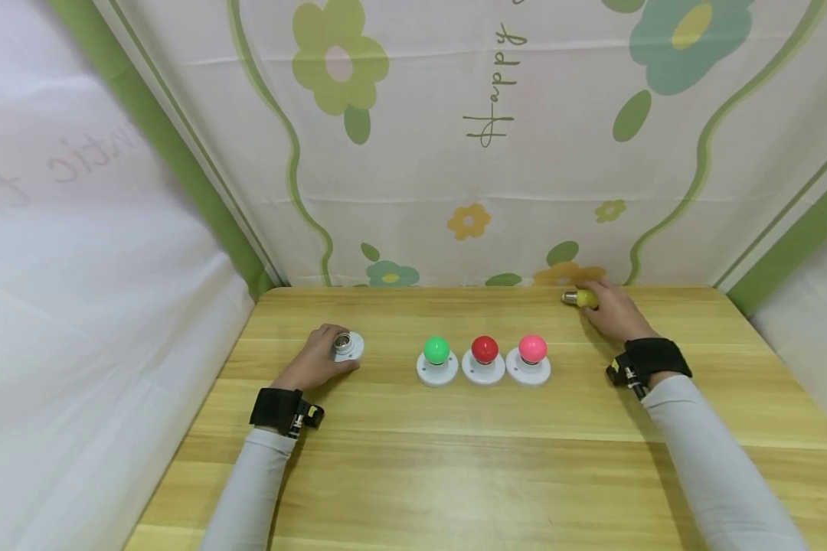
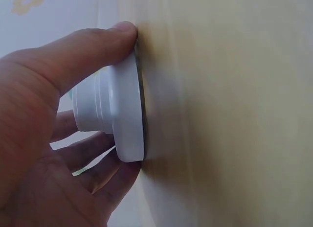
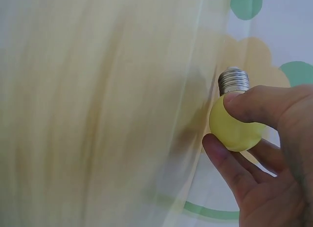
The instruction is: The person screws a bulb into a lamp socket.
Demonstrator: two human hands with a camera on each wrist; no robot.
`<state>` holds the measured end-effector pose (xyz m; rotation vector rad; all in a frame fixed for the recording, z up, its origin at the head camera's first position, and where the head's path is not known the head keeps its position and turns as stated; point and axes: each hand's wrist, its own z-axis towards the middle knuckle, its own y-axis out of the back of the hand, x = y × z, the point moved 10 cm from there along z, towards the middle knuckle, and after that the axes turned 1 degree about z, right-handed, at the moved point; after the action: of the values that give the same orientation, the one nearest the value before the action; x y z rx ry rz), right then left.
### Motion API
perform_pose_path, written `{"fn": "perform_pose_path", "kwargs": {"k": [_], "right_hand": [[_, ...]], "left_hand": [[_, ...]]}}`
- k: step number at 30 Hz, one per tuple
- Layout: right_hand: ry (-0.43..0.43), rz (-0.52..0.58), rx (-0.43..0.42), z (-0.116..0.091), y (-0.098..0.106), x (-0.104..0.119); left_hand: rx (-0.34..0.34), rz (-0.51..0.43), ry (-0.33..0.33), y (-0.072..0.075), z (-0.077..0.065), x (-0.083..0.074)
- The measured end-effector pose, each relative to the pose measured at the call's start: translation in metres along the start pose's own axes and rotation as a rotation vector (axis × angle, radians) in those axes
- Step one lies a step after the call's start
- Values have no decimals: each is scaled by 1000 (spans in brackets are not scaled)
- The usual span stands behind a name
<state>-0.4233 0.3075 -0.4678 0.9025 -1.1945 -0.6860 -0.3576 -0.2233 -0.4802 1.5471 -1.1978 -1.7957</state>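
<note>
My left hand [image 1: 319,358] grips a round white lamp socket [image 1: 355,347] by its rim, at the left of the table. In the left wrist view the thumb lies on one edge of the socket's base [image 2: 128,109] and the fingers on the opposite edge. At the table's back right, my right hand [image 1: 615,312] holds a yellow light bulb [image 1: 584,298], its metal screw end pointing left. The right wrist view shows the bulb [image 3: 234,124] between thumb and fingers, close to the table's back edge.
Between the hands, a green bulb [image 1: 436,350], a red bulb [image 1: 485,349] and a pink bulb [image 1: 533,348] stand upright in white sockets, in a row. A flowered cloth [image 1: 400,168] hangs behind the wooden table [image 1: 441,474]; white cloth [image 1: 76,306] hangs at the left.
</note>
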Motion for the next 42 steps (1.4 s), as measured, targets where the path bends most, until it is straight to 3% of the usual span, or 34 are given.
{"fn": "perform_pose_path", "kwargs": {"k": [12, 26, 42], "right_hand": [[-15, 5, 14, -5, 0, 16], [12, 27, -38, -12, -4, 29], [67, 59, -108, -20, -1, 49]], "left_hand": [[-18, -2, 6, 2, 0, -3], [-50, -63, 10, 6, 0, -16], [-71, -58, -13, 7, 8, -34]]}}
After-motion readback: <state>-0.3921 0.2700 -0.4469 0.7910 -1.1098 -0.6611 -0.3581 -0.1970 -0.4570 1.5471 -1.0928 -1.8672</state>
